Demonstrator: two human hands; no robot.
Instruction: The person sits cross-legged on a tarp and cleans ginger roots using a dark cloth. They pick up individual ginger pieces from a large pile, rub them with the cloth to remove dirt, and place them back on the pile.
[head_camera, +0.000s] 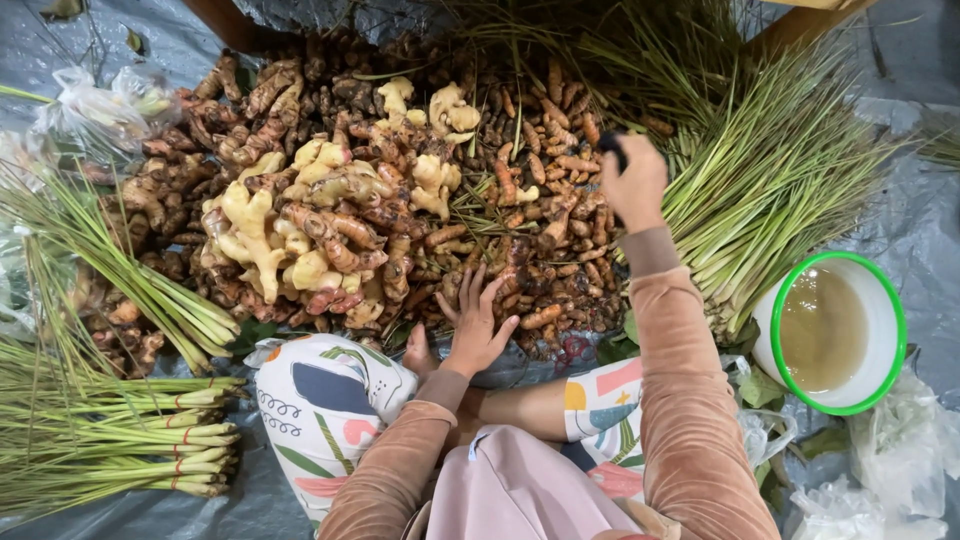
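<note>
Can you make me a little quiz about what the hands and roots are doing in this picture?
1. True or false: the left hand lies with spread fingers on the heap of small orange-brown turmeric roots.
2. What does the raised right hand grip? A) a small dark object B) a pale knobbly ginger root C) a bundle of green lemongrass stalks
3. Fill in: the white bowl with the green rim holds cloudy brownish ____.

Key: 1 true; 2 A; 3 water (liquid).
</note>
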